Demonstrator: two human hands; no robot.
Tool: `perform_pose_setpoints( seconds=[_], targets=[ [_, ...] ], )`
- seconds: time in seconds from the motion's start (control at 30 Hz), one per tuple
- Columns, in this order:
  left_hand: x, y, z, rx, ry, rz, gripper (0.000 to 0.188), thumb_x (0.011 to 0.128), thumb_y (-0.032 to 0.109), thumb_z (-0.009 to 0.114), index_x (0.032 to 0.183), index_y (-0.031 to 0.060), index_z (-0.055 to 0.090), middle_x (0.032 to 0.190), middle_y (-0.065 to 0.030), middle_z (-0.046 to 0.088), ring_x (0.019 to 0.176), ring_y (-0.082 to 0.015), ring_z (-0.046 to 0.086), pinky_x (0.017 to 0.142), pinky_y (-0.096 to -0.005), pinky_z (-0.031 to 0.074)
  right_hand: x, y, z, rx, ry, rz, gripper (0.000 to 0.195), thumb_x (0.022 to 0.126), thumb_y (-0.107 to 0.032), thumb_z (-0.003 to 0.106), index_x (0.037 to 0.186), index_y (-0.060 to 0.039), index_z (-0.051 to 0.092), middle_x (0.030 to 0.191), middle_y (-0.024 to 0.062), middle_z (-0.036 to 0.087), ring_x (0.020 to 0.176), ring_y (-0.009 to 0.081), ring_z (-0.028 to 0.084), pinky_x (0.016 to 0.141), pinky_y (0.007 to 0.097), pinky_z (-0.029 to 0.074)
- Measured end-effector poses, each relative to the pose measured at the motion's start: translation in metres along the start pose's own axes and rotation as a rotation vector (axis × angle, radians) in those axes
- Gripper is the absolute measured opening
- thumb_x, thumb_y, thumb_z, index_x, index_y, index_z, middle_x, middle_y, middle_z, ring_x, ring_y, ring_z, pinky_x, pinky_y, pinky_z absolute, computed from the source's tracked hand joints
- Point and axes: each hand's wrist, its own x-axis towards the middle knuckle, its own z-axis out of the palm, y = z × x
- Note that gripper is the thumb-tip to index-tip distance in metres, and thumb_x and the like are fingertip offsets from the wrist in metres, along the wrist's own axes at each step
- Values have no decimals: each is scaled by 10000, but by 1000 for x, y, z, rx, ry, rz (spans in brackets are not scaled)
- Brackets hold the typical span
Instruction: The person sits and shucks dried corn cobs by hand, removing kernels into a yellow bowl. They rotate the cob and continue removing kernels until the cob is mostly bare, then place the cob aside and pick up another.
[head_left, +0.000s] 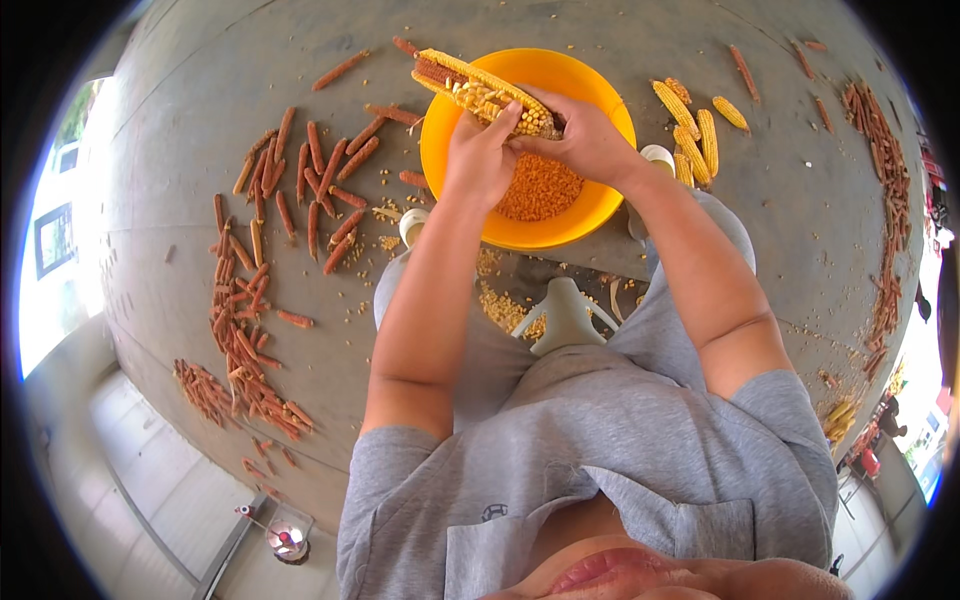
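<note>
Both my hands grip a partly shelled ear of corn (480, 81) above a yellow plastic basin (450, 187). Its tip points to the upper left. A strip of bare red cob shows between rows of yellow kernels, and loosened pale kernels lie along it. My left hand (484, 154) holds the ear from below, with the thumb pressed on the kernels. My right hand (581, 131) wraps around the near end, which its fingers partly hide. Orange-yellow corn kernels (541, 187) form a heap in the bottom of the basin.
Bare red cobs (326, 169) lie scattered left of the basin, with a denser pile (240, 330) nearer me. Several unshelled ears (694, 142) rest to its right. A long row of cobs (889, 210) lines the far right. Spilled kernels (502, 307) surround a small stool (562, 311).
</note>
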Motion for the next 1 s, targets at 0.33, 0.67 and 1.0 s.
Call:
perform_pose_setpoints(
  seconds=[0.33,0.67,1.0],
  targets=[
    [4,-5,-2,137,7,-3,252,915,93,588,1144,60,487,1073,-35,580,942,-127,582,680,-265,472,1,5,2,-63,16,-37,586,800,-277,716,1300,-58,505,1068,125,648,964,232,619,874,321,457],
    [2,0,2,34,87,-80,296,899,102,616,1155,34,483,1085,-52,582,937,-162,599,694,-280,503,0,4,2,-108,5,-12,597,794,-294,718,1308,-79,504,1042,139,650,920,256,620,843,321,463],
    [2,0,-1,43,50,-59,314,876,36,606,1168,32,491,1098,-64,592,950,-164,592,676,-282,480,1,6,4,4,-2,20,583,796,-286,721,1293,-60,516,1075,106,651,953,198,619,865,314,461]
  ],
)
